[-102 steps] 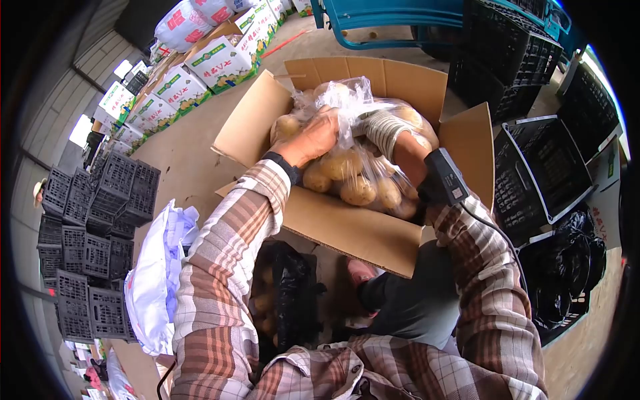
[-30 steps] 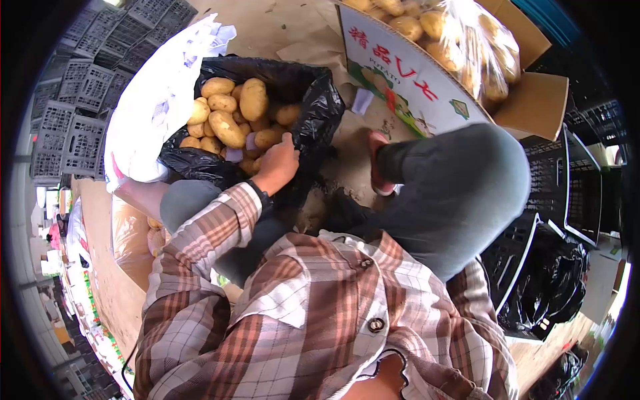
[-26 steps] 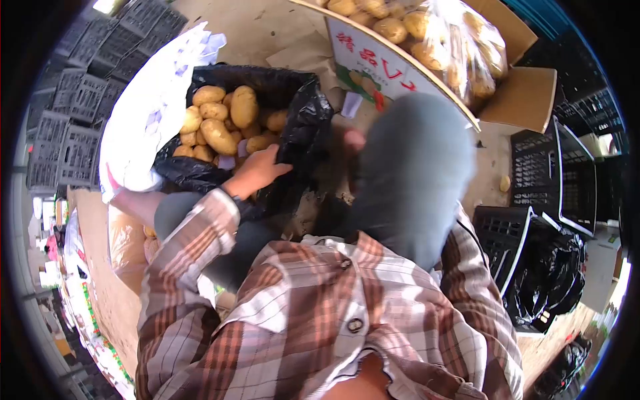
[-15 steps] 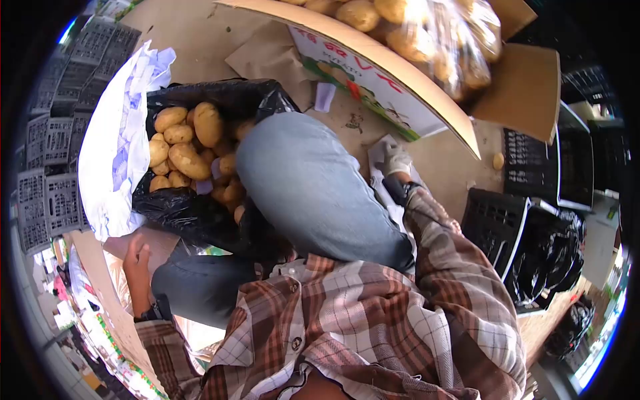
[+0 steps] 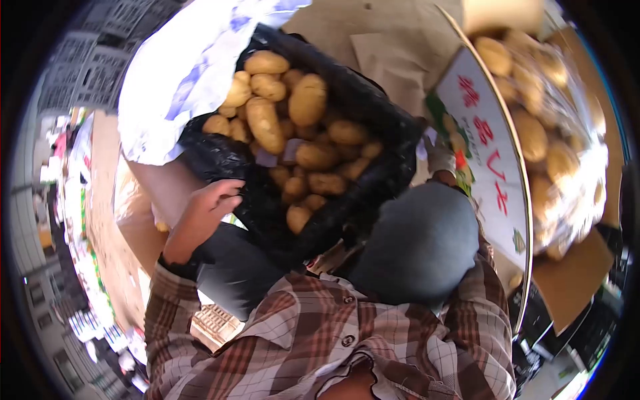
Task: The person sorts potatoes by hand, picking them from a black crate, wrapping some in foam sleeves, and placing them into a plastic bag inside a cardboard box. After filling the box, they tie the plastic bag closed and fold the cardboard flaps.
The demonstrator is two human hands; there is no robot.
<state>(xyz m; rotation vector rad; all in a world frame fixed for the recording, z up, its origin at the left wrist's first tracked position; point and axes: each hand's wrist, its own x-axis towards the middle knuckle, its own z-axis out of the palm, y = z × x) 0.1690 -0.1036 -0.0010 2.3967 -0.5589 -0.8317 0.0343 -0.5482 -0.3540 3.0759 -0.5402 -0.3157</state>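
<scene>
Bare and loosely bent, my left hand (image 5: pixel 203 213) is raised beside the near left edge of the black plastic liner (image 5: pixel 393 113), with nothing visible in its fingers. Several potatoes (image 5: pixel 308 100) lie inside the liner, with pieces of pale purple paper (image 5: pixel 290 152) among them. My right hand (image 5: pixel 441 160), in a light glove, is beyond my right knee, between the liner and a printed potato box (image 5: pixel 483 147). A pale purple sheet shows near its fingertips, which are too blurred to read.
White and purple paper (image 5: pixel 193 80) covers the liner's left side. At the right, the printed box holds bagged potatoes (image 5: pixel 547 140), with an open cardboard flap (image 5: pixel 573 280) below. Dark crates (image 5: pixel 87 67) are stacked at the upper left. Brown paper (image 5: pixel 393 60) lies at the top.
The view has turned, so the potatoes sit nearer the centre and the printed box further right. My left hand has risen toward the liner. My right hand is now beside the liner's right corner.
</scene>
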